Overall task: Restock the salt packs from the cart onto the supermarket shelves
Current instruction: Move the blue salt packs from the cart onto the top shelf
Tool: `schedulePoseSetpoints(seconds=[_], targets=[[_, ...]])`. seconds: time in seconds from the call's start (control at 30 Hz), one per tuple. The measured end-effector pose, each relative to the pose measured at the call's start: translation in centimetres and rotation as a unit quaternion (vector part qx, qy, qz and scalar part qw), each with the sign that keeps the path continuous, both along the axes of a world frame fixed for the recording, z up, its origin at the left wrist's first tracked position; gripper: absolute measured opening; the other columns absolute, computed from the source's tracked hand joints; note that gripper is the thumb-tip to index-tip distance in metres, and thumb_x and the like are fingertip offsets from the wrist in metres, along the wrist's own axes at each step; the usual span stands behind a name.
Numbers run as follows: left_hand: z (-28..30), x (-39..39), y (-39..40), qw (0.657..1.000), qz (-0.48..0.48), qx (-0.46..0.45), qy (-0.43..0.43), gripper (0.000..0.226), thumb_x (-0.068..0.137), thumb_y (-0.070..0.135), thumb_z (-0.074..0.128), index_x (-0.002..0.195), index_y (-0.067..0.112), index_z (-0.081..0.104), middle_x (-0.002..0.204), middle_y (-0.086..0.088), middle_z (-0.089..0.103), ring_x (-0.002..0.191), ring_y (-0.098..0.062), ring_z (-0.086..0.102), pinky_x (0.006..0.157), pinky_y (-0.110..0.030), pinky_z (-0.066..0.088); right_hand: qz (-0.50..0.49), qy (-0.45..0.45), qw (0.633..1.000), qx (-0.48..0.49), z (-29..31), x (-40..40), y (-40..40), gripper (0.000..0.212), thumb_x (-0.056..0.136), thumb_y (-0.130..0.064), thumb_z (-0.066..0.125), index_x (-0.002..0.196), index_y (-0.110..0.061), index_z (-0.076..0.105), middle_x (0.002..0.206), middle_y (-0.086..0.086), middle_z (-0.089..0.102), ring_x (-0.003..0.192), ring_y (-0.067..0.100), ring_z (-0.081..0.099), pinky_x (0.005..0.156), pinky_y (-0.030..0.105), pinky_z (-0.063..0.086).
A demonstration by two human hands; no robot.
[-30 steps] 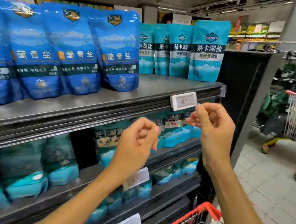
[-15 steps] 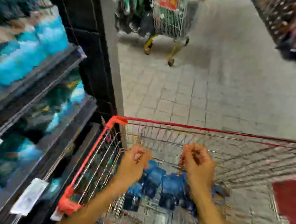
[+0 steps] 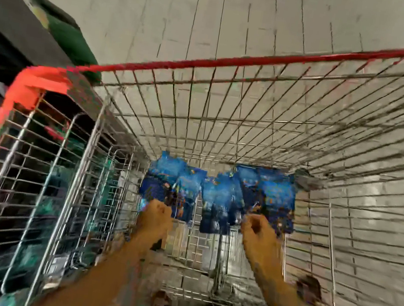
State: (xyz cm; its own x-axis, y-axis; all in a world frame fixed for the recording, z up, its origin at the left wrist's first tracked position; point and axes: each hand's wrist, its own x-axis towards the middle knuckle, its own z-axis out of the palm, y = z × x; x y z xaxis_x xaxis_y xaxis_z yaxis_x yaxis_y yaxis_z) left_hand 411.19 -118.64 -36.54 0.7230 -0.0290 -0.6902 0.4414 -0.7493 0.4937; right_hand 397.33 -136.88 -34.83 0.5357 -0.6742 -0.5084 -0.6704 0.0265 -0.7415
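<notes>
Both hands reach down into the wire cart (image 3: 208,70) — left hand (image 3: 155,218) and right hand (image 3: 260,231) look curled (blur hides any grip, so I cannot tell). Blue salt packs (image 3: 218,194) lie on the cart's floor, just beyond the knuckles.

Motion blur smears the whole view. We cannot read the blue salt packs (image 3: 218,194) or count them. Our left hand (image 3: 156,215) and right hand (image 3: 258,230) are blurred; their grip is unclear. The cart (image 3: 209,63) is cut off at the right and bottom edges.
</notes>
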Motion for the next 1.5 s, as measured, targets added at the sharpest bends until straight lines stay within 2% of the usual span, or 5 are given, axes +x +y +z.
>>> schedulePoseSetpoints(seconds=[0.23, 0.43, 0.77, 1.23, 1.5], targets=[[-9.9, 4.9, 0.8, 0.957, -0.154, 0.191, -0.156, 0.037, 0.098, 0.027, 0.049, 0.117, -0.004, 0.053, 0.121, -0.024, 0.052, 0.111, -0.041, 0.052, 0.090, -0.050, 0.048, 0.077, 0.118, 0.989, 0.038, -13.1, 0.3, 2.2, 0.025, 0.095, -0.014, 0.063, 0.073, -0.013, 0.052, 0.068, -0.003, 0.049, 0.064, 0.014, 0.046, 0.061, 0.028, 0.031], [-16.0, 8.2, 0.3, 0.918, -0.233, 0.251, -0.200, 0.060, 0.096, 0.039, 0.055, 0.129, -0.010, 0.045, 0.129, -0.030, 0.051, 0.121, -0.044, 0.048, 0.099, -0.051, 0.043, 0.131, 0.238, 0.962, -0.008, -19.2, 2.9, 3.9, 0.087, 0.095, -0.044, 0.062, 0.152, 0.004, 0.017, 0.156, 0.024, 0.023, 0.141, 0.039, 0.031, 0.107, 0.046, 0.038], [-17.0, 10.5, -0.7, 0.924, -0.186, 0.311, -0.121, 0.097, 0.051, 0.080, 0.074, 0.115, 0.008, 0.057, 0.120, -0.017, 0.060, 0.119, -0.037, 0.050, 0.094, -0.045, 0.042, -0.052, 0.204, 0.973, 0.091, -22.4, 5.2, 5.7, 0.085, 0.061, -0.039, 0.092, 0.121, -0.012, 0.039, 0.110, 0.009, 0.067, 0.098, 0.032, 0.066, 0.090, 0.050, 0.054], [-16.0, 7.7, 0.4, 0.993, -0.049, 0.054, -0.091, 0.040, 0.067, 0.026, 0.089, 0.070, 0.022, 0.050, 0.081, -0.005, 0.064, 0.069, -0.020, 0.061, 0.063, -0.031, 0.051, -0.102, 0.016, 0.956, 0.273, -20.6, 1.4, 3.8, 0.032, 0.076, -0.003, 0.081, 0.104, -0.014, 0.071, 0.098, 0.009, 0.077, 0.087, 0.026, 0.075, 0.073, 0.038, 0.063], [-10.1, 5.8, -0.1, 0.998, 0.001, -0.050, 0.045, 0.049, 0.066, 0.013, 0.090, 0.104, 0.010, 0.060, 0.096, -0.004, 0.068, 0.081, -0.017, 0.067, 0.064, -0.025, 0.054, -0.098, -0.008, 0.940, 0.326, -14.4, 0.6, 1.5, 0.036, 0.074, -0.004, 0.083, 0.107, -0.009, 0.068, 0.091, 0.010, 0.078, 0.079, 0.029, 0.076, 0.059, 0.032, 0.059]])
